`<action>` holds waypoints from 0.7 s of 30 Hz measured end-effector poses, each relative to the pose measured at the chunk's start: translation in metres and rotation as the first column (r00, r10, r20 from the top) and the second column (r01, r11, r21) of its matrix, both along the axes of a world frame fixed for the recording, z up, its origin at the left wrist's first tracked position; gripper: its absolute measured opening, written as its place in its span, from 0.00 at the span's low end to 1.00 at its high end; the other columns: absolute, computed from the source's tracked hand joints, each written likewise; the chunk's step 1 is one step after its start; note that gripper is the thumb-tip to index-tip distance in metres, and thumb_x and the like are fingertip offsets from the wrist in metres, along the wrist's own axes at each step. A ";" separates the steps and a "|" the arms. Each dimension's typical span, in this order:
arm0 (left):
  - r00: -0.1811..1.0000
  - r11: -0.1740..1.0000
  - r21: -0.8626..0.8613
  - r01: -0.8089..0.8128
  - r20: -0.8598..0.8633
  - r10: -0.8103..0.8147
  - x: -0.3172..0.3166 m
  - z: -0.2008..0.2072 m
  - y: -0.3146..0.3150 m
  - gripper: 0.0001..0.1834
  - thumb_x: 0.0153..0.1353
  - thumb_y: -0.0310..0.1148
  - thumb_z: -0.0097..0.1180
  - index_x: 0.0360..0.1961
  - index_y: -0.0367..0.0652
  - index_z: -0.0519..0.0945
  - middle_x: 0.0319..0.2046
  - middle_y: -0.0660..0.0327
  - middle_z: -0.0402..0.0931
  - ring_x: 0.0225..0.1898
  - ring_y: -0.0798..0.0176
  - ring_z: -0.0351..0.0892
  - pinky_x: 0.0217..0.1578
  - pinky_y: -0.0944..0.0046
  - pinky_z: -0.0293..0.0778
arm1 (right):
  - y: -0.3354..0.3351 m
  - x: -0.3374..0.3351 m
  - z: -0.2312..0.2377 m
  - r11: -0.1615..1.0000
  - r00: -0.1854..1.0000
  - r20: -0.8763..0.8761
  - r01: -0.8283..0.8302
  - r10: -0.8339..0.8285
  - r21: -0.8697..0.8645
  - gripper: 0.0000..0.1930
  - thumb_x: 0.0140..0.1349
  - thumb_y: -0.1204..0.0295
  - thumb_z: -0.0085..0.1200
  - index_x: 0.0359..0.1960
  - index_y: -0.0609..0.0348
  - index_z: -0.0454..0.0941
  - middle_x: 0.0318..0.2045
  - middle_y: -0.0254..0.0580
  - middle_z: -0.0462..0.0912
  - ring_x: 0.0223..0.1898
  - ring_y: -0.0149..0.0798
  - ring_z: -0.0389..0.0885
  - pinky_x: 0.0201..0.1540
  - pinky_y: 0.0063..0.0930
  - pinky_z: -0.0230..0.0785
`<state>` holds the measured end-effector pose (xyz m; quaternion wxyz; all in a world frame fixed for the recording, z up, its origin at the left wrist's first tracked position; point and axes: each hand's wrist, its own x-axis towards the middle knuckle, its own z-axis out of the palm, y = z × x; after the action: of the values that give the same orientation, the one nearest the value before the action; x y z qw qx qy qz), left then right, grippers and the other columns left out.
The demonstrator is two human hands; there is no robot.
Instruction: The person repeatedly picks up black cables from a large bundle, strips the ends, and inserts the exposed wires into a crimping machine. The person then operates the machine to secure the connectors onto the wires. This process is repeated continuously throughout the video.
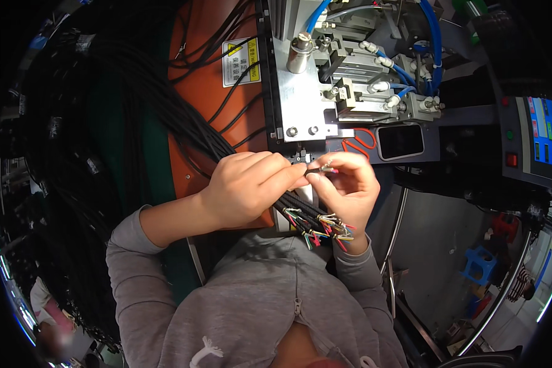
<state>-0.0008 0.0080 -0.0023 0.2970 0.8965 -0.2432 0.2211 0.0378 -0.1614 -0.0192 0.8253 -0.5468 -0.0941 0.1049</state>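
Note:
Just in front of the machine's metal plate, both hands meet at the end of a black braided cable [313, 171]. My left hand [245, 184] is closed, pinching this cable between thumb and forefinger. My right hand [352, 187] curls in from the other side, its thumb and forefinger closed on the same cable end, where short coloured wires [330, 169] stick out. Below the hands lies a bunch of similar black cables [294, 203], with bare red, green, white and yellow wire ends [325, 228] fanned out beside my right wrist.
Ahead stands a machine with a metal plate [299, 101], pneumatic cylinders [362, 67] and blue air hoses [437, 37]. A phone [400, 141] and a red-handled tool [362, 140] lie right of it, before a touch screen [543, 135]. A thick cable bundle [165, 92] crosses the orange surface [208, 37].

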 end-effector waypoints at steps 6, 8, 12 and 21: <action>0.999 0.998 -0.067 -0.021 0.039 0.024 -0.001 0.000 -0.004 0.08 0.50 0.27 0.63 0.31 0.36 0.79 0.22 0.59 0.76 0.21 0.62 0.77 0.19 0.66 0.70 | 0.000 0.011 -0.010 0.971 0.876 0.482 0.106 0.011 -0.215 0.08 0.49 0.81 0.64 0.31 0.68 0.80 0.31 0.44 0.82 0.35 0.37 0.79 0.40 0.26 0.70; 1.000 0.997 -0.081 -0.013 0.026 0.016 0.000 -0.001 -0.004 0.08 0.50 0.27 0.63 0.30 0.37 0.79 0.22 0.60 0.75 0.20 0.62 0.77 0.18 0.66 0.69 | -0.003 0.011 -0.012 0.987 0.955 0.281 -0.055 0.095 -0.149 0.07 0.50 0.81 0.63 0.31 0.67 0.80 0.31 0.43 0.82 0.34 0.36 0.78 0.40 0.25 0.70; 0.999 0.998 -0.056 -0.035 -0.039 0.033 -0.002 -0.004 -0.005 0.07 0.50 0.27 0.63 0.29 0.37 0.78 0.22 0.61 0.72 0.19 0.63 0.75 0.17 0.66 0.68 | -0.003 0.010 -0.015 0.972 0.952 0.303 0.107 -0.039 -0.209 0.08 0.45 0.83 0.66 0.26 0.65 0.79 0.26 0.41 0.80 0.31 0.33 0.77 0.35 0.23 0.68; 0.995 0.987 0.138 -0.086 0.054 0.079 -0.005 -0.014 -0.009 0.16 0.43 0.27 0.57 0.38 0.39 0.81 0.23 0.66 0.70 0.21 0.70 0.71 0.17 0.71 0.65 | -0.034 0.023 -0.006 0.882 0.954 -0.078 -0.297 0.289 -0.367 0.05 0.53 0.79 0.61 0.29 0.65 0.77 0.27 0.36 0.77 0.30 0.26 0.73 0.35 0.20 0.65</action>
<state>-0.0059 -0.0014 -0.0160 0.2180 0.9188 -0.2280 0.2372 0.0607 -0.1954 -0.0249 0.6812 -0.6725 -0.1452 0.2502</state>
